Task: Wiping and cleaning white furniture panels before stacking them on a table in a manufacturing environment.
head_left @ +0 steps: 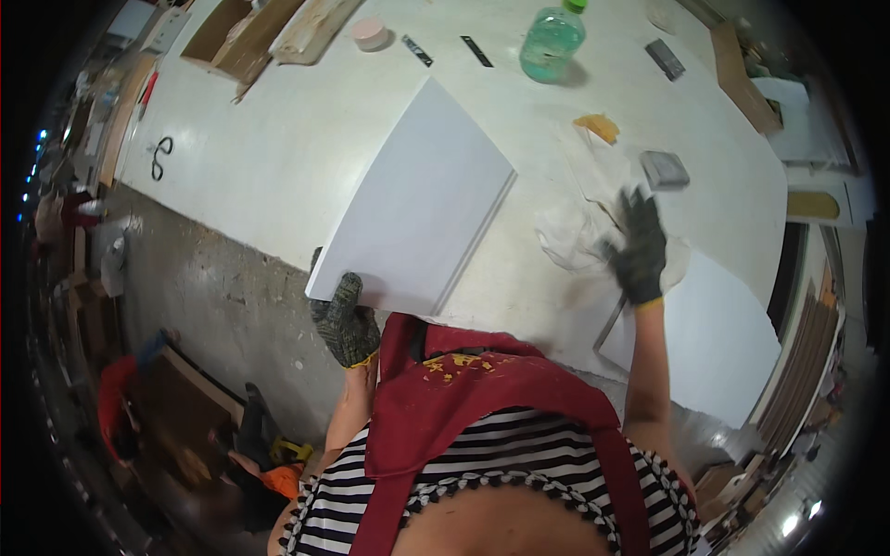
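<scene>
The gloved left hand (348,320) pinched a white panel (422,199) while the right hand (640,246) spread out by a cloth (567,236).
The left thumb pressed on the panel's near corner, the other fingers tucked beneath, a hold that probably kept it steady; the corner jutted past the worktop (260,167), likely leaving room for that underhand grip. The panel stretched forward from those fingers; whether it lay flat or was slightly raised couldn't be told. The right fingers gripped nothing visible, though blur hid whether they touched the cloth. Just ahead of them sat a grey block (665,170), and nearer the body, a second panel (709,343).
</scene>
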Motion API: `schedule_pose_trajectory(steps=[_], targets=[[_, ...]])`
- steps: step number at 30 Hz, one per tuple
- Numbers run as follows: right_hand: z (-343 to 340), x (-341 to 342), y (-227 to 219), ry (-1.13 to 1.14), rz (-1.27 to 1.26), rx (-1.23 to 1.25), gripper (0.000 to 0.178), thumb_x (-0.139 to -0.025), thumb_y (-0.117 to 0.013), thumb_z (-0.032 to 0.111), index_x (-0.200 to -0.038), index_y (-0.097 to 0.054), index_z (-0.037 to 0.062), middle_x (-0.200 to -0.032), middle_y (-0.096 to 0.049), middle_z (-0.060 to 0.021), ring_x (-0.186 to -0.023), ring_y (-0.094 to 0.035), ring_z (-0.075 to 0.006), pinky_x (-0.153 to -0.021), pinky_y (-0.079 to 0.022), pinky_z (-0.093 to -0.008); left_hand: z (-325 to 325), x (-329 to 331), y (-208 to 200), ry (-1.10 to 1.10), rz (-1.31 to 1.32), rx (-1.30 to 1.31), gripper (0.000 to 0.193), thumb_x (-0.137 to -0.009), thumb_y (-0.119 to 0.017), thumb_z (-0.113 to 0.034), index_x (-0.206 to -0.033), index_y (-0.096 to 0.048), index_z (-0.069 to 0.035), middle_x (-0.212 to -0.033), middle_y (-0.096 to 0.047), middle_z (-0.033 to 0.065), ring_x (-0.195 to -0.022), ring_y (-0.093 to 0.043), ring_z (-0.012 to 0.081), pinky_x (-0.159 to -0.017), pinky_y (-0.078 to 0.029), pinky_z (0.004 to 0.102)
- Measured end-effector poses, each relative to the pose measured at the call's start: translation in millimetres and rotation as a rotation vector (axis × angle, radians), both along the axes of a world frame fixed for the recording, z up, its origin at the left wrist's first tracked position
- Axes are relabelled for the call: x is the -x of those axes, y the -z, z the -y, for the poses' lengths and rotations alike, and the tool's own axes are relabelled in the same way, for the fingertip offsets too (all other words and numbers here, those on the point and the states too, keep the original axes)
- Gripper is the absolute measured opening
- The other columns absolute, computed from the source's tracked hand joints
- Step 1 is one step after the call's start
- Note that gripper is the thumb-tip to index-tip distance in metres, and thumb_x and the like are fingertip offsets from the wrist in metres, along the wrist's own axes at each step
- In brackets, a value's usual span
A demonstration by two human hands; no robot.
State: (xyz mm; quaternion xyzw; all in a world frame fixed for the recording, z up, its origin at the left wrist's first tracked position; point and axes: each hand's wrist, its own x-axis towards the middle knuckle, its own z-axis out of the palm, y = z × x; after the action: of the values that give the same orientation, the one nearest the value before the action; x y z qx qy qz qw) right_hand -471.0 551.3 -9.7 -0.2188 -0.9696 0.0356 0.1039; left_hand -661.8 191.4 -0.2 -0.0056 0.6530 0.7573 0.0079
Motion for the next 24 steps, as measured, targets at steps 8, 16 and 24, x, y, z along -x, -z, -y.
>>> schedule_pose_trajectory(steps=[8,16,24], targets=[[10,-49,92,0.081,-0.050,0.227,0.056,-0.079,-0.071,0.030,-0.129,-0.055,0.0106,-0.132,-0.054,-0.0117,-0.119,-0.053,-0.0301,-0.096,-0.043,-0.0435,10,-2,-36,0.374,-0.447,0.502,0.033,-0.074,-0.076,-0.009,-0.104,-0.065,-0.001,-0.111,-0.064,0.0171,-0.101,-0.063,0.0302,-0.089,-0.050,0.0378],[-116,-65,30,-0.142,-0.305,0.227,0.044,-0.093,-0.051,0.027,-0.131,-0.051,0.0045,-0.132,-0.053,-0.0133,-0.118,-0.052,-0.0281,-0.102,-0.040,-0.0424,-7,-28,35,0.598,-0.471,0.535,0.042,-0.069,-0.074,-0.014,-0.109,-0.064,-0.009,-0.114,-0.064,0.0131,-0.111,-0.059,0.0337,-0.098,-0.047,0.0430],[57,173,35,-0.534,-0.188,0.257,0.069,-0.075,-0.075,0.040,-0.133,-0.052,0.0116,-0.130,-0.055,-0.0149,-0.115,-0.055,-0.0320,-0.101,-0.042,-0.0404,-21,-37,101,0.599,-0.769,0.402,0.025,-0.069,-0.074,-0.004,-0.092,-0.066,-0.010,-0.098,-0.065,0.0107,-0.098,-0.064,0.0298,-0.092,-0.050,0.0468]])
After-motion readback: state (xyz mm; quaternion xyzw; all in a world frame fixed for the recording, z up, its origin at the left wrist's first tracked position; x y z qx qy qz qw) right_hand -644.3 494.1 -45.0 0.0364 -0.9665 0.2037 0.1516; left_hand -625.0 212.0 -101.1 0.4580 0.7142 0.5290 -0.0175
